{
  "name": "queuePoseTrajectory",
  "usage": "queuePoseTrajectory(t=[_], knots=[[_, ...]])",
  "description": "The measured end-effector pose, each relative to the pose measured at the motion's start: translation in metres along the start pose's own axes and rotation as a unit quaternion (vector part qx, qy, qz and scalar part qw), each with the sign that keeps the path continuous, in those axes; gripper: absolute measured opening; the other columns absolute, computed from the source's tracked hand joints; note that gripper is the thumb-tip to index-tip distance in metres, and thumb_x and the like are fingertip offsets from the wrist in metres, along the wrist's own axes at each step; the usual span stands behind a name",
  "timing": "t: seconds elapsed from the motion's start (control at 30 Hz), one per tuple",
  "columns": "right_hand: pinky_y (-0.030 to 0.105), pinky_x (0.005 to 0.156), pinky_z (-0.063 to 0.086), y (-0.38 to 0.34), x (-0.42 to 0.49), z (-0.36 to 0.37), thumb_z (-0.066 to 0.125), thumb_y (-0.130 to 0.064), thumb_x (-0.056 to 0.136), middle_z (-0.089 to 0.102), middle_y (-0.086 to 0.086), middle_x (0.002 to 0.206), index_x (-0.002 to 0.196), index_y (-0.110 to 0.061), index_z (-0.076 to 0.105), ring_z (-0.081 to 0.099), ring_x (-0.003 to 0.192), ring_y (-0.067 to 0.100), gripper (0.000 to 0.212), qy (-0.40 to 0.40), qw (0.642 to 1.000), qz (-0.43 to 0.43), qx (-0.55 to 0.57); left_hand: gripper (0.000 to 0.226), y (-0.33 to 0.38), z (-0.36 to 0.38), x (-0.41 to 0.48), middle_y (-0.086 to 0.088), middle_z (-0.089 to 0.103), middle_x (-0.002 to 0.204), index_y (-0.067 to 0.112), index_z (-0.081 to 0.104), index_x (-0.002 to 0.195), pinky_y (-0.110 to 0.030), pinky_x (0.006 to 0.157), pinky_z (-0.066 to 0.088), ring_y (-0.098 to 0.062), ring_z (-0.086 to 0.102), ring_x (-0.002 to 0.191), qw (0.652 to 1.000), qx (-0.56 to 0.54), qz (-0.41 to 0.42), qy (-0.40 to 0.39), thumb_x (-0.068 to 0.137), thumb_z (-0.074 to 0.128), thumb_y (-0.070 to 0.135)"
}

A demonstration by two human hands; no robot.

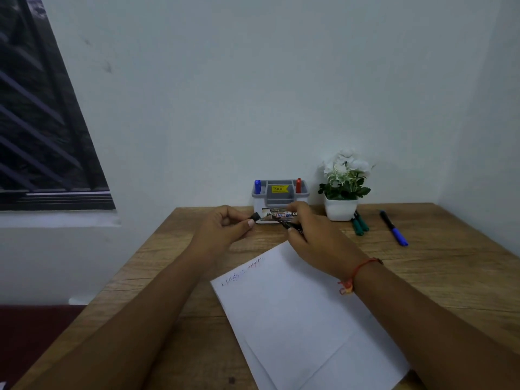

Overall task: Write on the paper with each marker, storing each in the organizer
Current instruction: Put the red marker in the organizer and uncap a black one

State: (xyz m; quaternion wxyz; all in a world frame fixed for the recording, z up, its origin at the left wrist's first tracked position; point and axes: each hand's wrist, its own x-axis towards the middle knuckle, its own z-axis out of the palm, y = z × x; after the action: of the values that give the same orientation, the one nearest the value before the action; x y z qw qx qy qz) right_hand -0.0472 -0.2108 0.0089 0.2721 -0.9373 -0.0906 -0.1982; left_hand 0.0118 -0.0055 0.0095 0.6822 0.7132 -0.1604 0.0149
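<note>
Both hands are up near the far edge of the light-brown wooden table, right in front of the grey-and-white plastic organizer that stands against the wall. The left hand pinches a small black cap between thumb and fingertips, the other fingers curled in. The right hand has its fingers wrapped round a slim black marker, its uncapped end pointing toward the cap, and there is a clear gap between the two. In the organizer, a blue-capped marker stands upright in the left slot and a red-capped marker in the right one, with a yellow sticker between them. Just right of the organizer sits a white pot of white flowers with green leaves. Two green markers lie at the foot of the pot, and a blue marker lies farther toward the table's right edge. Below the hands, a white sheet of paper lies tilted on the table, reaching the near edge, with a short line of blue and red scribbles near its top. A red thread bracelet circles the right wrist. A dark barred window fills the left.
</note>
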Motion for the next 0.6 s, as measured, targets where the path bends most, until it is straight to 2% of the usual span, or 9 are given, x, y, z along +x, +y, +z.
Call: queuePoseTrajectory(t=[0.07,0.13,0.17,0.23,0.33,0.4,0.43,0.53,0.6], knots=[[0.037,0.066,0.054,0.001,-0.001,0.000,0.048,-0.020,0.101,0.071,0.004,0.098,0.133,-0.023,0.040,0.064,0.077,0.016,0.033,-0.003,1.000,-0.001,0.005,0.016,-0.002,-0.005,0.002,-0.016,0.073,0.097,-0.001,0.065,0.096,-0.025,0.081,0.059,-0.019,0.072,0.086,1.000,0.017,-0.008,0.012,0.084,0.074,0.005],[0.029,0.057,0.046,0.001,-0.001,0.001,0.049,-0.019,0.102,0.069,0.002,0.095,0.128,-0.024,0.043,0.060,0.071,0.012,0.027,-0.001,1.000,-0.013,0.006,0.022,-0.005,-0.009,0.005,-0.015,0.070,0.105,0.000,0.063,0.106,-0.027,0.084,0.059,-0.021,0.073,0.090,1.000,0.009,-0.018,0.007,0.085,0.071,0.000],[0.027,0.055,0.042,0.001,-0.001,0.001,0.049,-0.018,0.102,0.067,0.001,0.092,0.125,-0.024,0.045,0.058,0.069,0.011,0.024,0.003,1.000,-0.019,0.010,0.026,-0.007,-0.010,0.006,-0.015,0.068,0.108,0.002,0.064,0.111,-0.028,0.086,0.058,-0.022,0.072,0.093,1.000,0.011,-0.019,0.001,0.086,0.069,-0.002],[0.029,0.057,0.044,0.001,-0.002,0.001,0.050,-0.016,0.102,0.064,-0.003,0.085,0.117,-0.026,0.049,0.059,0.071,0.011,0.017,0.007,0.999,-0.027,0.026,0.031,-0.010,-0.013,0.009,-0.011,0.068,0.111,0.007,0.065,0.118,-0.026,0.087,0.057,-0.019,0.072,0.096,0.999,0.044,-0.016,-0.005,0.089,0.065,-0.003],[0.035,0.068,0.051,0.003,-0.002,0.005,0.052,-0.014,0.100,0.064,-0.007,0.080,0.104,-0.027,0.057,0.064,0.076,0.014,0.014,0.003,0.998,-0.028,0.056,0.028,-0.016,-0.019,0.013,0.006,0.070,0.106,0.018,0.069,0.116,-0.021,0.089,0.053,-0.006,0.066,0.098,0.985,0.174,0.011,0.008,0.091,0.064,0.006],[0.035,0.071,0.052,0.003,-0.002,0.008,0.053,-0.012,0.099,0.064,-0.009,0.077,0.102,-0.024,0.063,0.065,0.076,0.016,0.016,-0.001,0.997,-0.028,0.070,0.026,-0.020,-0.022,0.015,0.014,0.068,0.101,0.026,0.069,0.111,-0.015,0.083,0.046,0.000,0.061,0.094,0.971,0.237,0.024,0.011,0.090,0.065,0.009],[0.033,0.072,0.053,0.003,-0.003,0.009,0.053,-0.011,0.099,0.064,-0.010,0.075,0.102,-0.023,0.065,0.065,0.077,0.016,0.017,-0.004,0.997,-0.024,0.077,0.026,-0.022,-0.023,0.015,0.012,0.068,0.099,0.025,0.069,0.108,-0.013,0.078,0.044,0.001,0.060,0.091,0.968,0.249,0.025,0.010,0.089,0.066,0.009],[0.016,0.064,0.049,0.001,-0.002,0.011,0.055,-0.014,0.100,0.066,-0.012,0.077,0.106,-0.024,0.069,0.067,0.077,0.008,0.018,-0.017,0.993,0.015,0.114,0.022,-0.026,-0.025,0.018,0.004,0.070,0.096,0.019,0.070,0.104,-0.013,0.072,0.044,-0.004,0.062,0.086,0.966,0.259,0.012,0.013,0.085,0.068,0.007],[0.017,0.064,0.051,-0.001,-0.002,0.014,0.054,-0.015,0.101,0.068,-0.014,0.087,0.109,-0.024,0.070,0.070,0.077,0.005,0.020,-0.030,0.982,0.057,0.179,0.020,-0.028,-0.025,0.019,0.003,0.070,0.095,0.019,0.070,0.100,-0.017,0.075,0.048,-0.010,0.065,0.088,0.965,0.262,0.001,0.011,0.084,0.069,0.008]])
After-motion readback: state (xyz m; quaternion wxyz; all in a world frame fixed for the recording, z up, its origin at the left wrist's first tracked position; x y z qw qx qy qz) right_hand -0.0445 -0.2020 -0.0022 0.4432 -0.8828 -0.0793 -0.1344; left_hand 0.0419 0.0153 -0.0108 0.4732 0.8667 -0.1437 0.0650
